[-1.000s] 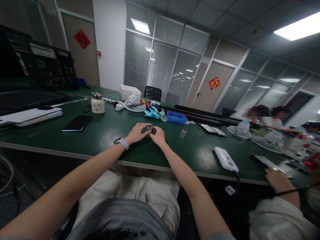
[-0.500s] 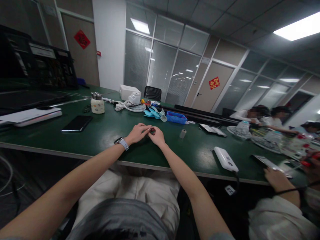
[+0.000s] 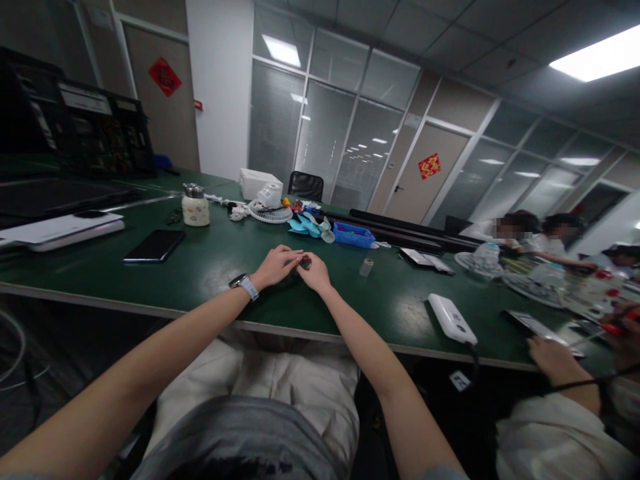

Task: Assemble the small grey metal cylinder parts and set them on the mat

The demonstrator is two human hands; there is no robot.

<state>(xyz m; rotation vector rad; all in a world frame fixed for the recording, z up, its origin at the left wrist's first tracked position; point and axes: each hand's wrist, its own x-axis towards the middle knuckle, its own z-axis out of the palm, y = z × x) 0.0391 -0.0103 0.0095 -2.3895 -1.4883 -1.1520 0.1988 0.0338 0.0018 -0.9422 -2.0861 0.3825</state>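
Fingers [image 3: 315, 257] of the right hand [image 3: 316, 273] pinch a small dark thing [image 3: 306, 261] mid-frame, mostly hidden at their tips. The left hand [image 3: 275, 267] has its fingers close together beside it; I can't tell if they grip. Right of center stands a little gray tube [image 3: 367, 268], with a blue basket [image 3: 350, 240] behind.

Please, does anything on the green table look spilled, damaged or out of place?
Nothing looks spilled. Beyond the left hand and right hand, light-blue fan blades lie loose beside a white fan grille, which looks odd because blades normally sit mounted inside one. I cannot judge damage at this size.
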